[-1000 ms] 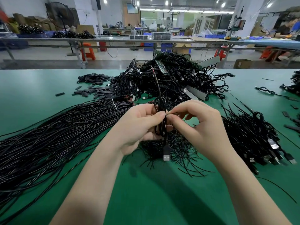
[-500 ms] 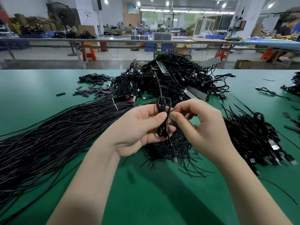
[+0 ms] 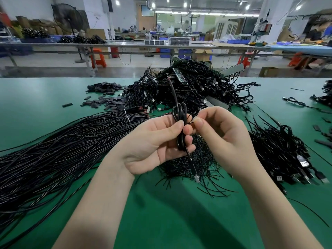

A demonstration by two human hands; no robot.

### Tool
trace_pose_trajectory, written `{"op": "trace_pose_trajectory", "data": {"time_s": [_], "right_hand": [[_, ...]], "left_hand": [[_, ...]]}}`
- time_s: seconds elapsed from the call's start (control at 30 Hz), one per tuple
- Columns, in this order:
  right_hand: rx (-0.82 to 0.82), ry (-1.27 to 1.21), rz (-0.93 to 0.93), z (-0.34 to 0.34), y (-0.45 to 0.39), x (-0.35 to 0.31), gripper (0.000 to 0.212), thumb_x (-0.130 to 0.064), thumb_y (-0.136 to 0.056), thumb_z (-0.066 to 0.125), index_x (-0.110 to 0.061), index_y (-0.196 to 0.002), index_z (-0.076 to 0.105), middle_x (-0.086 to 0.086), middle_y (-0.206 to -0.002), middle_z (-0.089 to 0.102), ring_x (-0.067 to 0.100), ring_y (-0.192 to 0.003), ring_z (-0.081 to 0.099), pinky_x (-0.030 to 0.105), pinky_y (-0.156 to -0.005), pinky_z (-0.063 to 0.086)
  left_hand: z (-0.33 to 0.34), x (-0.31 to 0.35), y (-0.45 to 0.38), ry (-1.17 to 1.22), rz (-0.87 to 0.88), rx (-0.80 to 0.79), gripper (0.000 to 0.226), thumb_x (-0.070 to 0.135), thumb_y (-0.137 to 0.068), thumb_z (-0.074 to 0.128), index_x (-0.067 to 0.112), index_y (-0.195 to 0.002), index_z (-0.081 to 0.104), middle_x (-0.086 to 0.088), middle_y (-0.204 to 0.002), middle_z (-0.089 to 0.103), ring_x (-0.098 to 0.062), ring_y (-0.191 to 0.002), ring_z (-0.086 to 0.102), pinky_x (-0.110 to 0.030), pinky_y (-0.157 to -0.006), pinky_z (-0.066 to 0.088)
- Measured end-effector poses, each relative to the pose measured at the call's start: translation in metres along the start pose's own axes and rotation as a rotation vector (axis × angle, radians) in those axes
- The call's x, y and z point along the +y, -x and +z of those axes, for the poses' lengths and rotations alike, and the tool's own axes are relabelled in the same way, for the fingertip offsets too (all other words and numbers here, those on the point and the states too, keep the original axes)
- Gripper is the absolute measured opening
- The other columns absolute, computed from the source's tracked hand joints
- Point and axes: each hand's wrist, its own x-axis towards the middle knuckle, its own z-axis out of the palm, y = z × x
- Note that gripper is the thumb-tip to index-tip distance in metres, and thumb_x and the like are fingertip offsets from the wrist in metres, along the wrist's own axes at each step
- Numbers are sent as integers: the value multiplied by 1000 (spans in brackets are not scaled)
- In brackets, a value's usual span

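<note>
The left hand grips the coiled cable — right hand fingers pinch a thin strand.

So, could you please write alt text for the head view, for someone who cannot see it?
The left hand grips a coiled black cable, its USB plug dangling, while the right hand pinches a thin strand beside it, over a green table. Around them: long loose cables left, a tangled heap behind, bundled cables right.

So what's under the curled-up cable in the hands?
A heap of thin black strands lies on the green table beneath the coiled cable, whose plug dangles over it. The left hand and right hand cover the heap's upper part.
</note>
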Motion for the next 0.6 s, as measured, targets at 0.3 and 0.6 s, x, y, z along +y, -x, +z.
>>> {"op": "trace_pose_trajectory", "data": {"time_s": [0.3,0.6], "right_hand": [[-16,-122,1,-2,0,-11,10,-17,-89,64,-7,-87,62,-6,-75,68,7,-73,64,23,-72,53],[38,37,-39,3,1,-5,9,-5,-92,62,-10,-85,63,-16,-70,62,-1,-60,55,9,-60,39]], "left_hand": [[1,2,3,142,-31,-89,31,16,-65,85,14,-95,78,-1,-78,68,-11,-70,69,-29,-67,61],[7,0,2,-267,123,201,12,18,-73,66,24,-77,76,1,-76,71,-13,-69,70,-24,-62,57]]}}
